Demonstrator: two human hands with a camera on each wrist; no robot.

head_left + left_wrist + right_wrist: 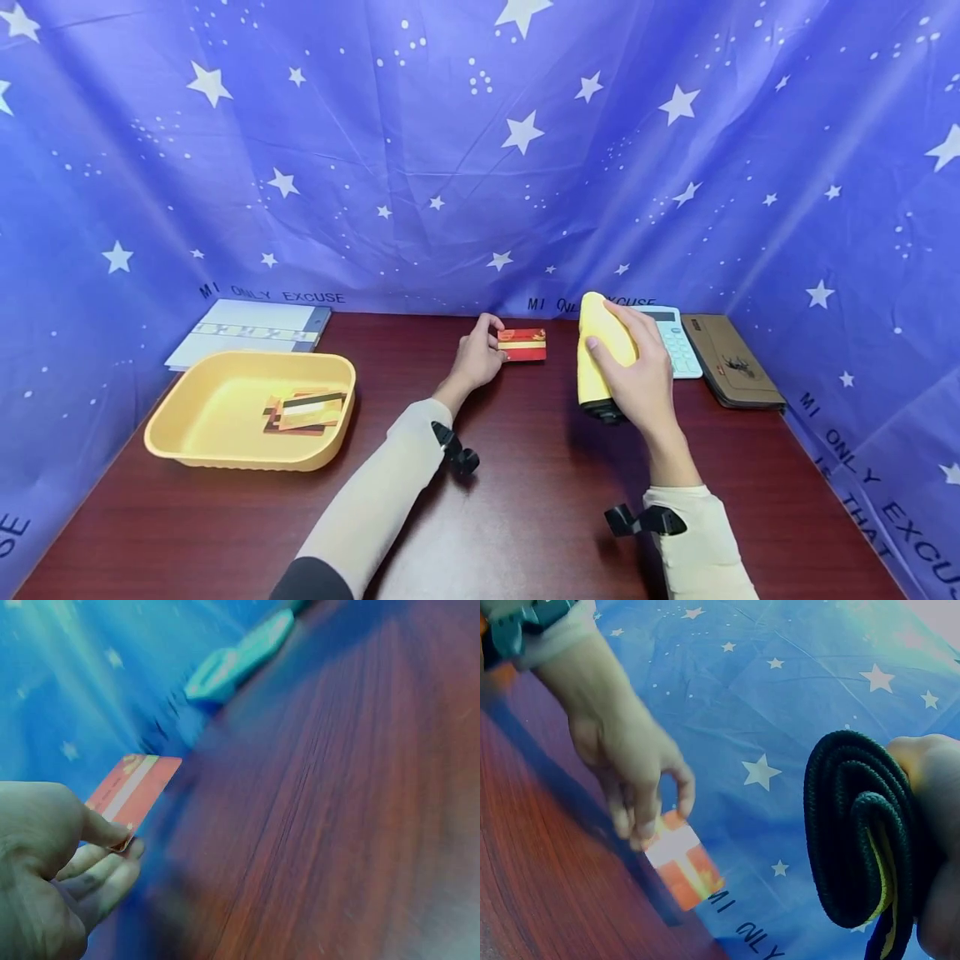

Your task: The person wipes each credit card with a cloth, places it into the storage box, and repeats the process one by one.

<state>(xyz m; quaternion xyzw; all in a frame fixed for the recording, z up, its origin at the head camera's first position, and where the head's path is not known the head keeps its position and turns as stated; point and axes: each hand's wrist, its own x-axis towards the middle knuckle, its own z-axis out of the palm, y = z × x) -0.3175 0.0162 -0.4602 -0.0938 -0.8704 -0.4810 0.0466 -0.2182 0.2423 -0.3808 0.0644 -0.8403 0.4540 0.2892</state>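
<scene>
Between thumb and fingers, my left hand point(480, 354) pinches a red card point(522, 353) with a gold stripe by its left end. The left wrist view shows the same card point(135, 791) tilted up from the thumb. My right hand point(645, 371) grips a folded yellow cloth point(596, 346) above the table, its thumb across the front. Seen end-on in the right wrist view, the cloth point(855, 825) shows dark green-black folded layers with a thin yellow edge.
At left stands a yellow tray point(247, 462) holding several cards point(307, 410). Behind it lies a white notebook point(240, 329). A pale calculator point(681, 350) and a brown wallet point(735, 367) lie at the right. A starry blue curtain point(450, 150) borders the dark red table point(495, 517).
</scene>
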